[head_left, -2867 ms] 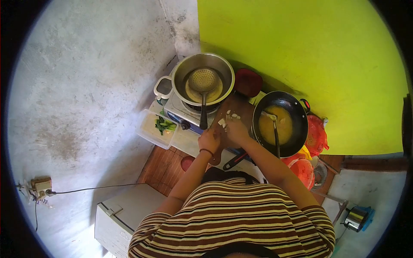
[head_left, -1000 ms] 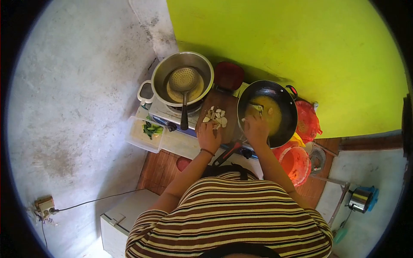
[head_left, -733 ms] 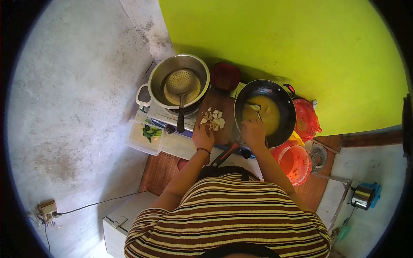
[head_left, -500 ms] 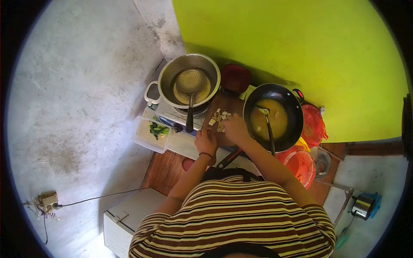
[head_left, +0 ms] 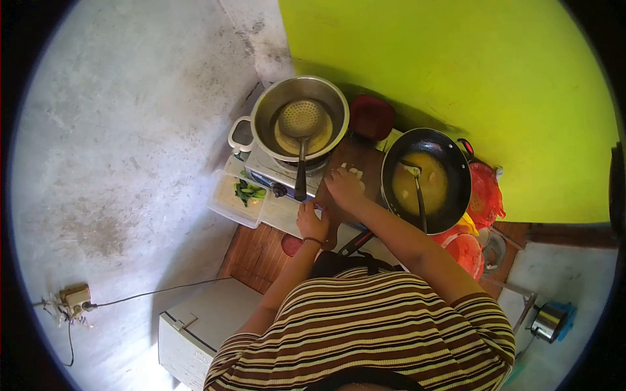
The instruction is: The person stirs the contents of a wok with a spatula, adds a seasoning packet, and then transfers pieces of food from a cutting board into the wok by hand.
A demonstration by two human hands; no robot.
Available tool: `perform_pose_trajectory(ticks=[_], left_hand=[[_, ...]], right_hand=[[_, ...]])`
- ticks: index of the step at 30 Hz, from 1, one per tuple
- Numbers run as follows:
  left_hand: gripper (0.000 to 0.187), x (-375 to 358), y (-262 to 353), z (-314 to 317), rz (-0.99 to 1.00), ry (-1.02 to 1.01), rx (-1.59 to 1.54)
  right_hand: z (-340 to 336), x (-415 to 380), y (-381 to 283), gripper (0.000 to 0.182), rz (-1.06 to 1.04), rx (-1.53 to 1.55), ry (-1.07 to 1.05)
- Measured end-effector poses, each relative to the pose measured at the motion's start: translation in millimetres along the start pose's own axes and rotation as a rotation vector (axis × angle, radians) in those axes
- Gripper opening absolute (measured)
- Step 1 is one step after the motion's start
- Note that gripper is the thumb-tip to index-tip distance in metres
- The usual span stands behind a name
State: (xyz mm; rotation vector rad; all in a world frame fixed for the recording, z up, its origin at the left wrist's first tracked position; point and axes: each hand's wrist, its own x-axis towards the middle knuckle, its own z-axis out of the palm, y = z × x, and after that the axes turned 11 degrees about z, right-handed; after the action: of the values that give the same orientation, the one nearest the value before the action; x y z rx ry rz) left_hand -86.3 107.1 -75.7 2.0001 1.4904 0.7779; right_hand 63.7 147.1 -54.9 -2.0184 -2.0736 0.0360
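A brown wooden cutting board [head_left: 355,156] lies between the steel pot [head_left: 338,104] and the black wok [head_left: 460,176]. Pale chopped pieces [head_left: 355,171] are on it, partly covered by my right hand [head_left: 345,189], whose fingers lie over them, stretched and slightly apart. My left hand [head_left: 313,223] grips the board's near left edge with bent fingers. Just above that hand, the black handle of a skimmer [head_left: 302,119] sticks out over the pot's rim. In the wok, yellowish liquid surrounds a spatula [head_left: 420,199].
The pot sits on a gas stove [head_left: 277,171]. Left of it, a clear plastic tub [head_left: 222,203] holds green leaves. A dark red container [head_left: 372,117] stands behind the board, and red basins [head_left: 484,195] are right of the wok. A white cabinet [head_left: 189,326] stands at lower left.
My right hand has moved left across the board and now hides most of the chopped pieces. My left hand stays at the board's edge. The whole view has shifted slightly.
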Motion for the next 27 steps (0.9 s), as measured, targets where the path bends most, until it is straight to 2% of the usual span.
perform_pose_trajectory(ticks=[4,7,9,13,16,19,22,25,27], left_hand=[[0.027,14,28,-3,0.068,0.049,-0.159],[0.028,26,64,-10,0.284,0.09,-0.242],[0.027,26,80,-4,0.312,0.051,-0.296],[0.026,9,115,1,0.411,-0.041,-0.395],[0.028,-14,136,-3,0.39,-0.277,-0.469],[0.028,-27,146,-2,0.44,-0.418,-0.454],[0.03,-33,150,-1,0.516,-0.363,-0.469],[0.03,-47,144,-2,0.449,-0.375,-0.573],[0.03,-56,141,-9,0.386,-0.471,-0.562]], right_hand=[[-48,-10,4,0.019,0.164,0.061,0.028],[-78,-32,26,0.023,0.356,0.066,0.039],[-86,-54,42,0.023,0.522,0.052,0.083],[-112,-103,56,0.02,0.65,0.038,0.126],[-112,-130,66,0.022,0.76,0.071,0.082],[-127,-152,68,0.02,0.81,0.036,0.092],[-148,-179,71,0.022,0.879,0.002,0.076],[-156,-205,72,0.026,0.954,-0.064,0.018],[-155,-218,70,0.03,1.022,-0.03,-0.018]])
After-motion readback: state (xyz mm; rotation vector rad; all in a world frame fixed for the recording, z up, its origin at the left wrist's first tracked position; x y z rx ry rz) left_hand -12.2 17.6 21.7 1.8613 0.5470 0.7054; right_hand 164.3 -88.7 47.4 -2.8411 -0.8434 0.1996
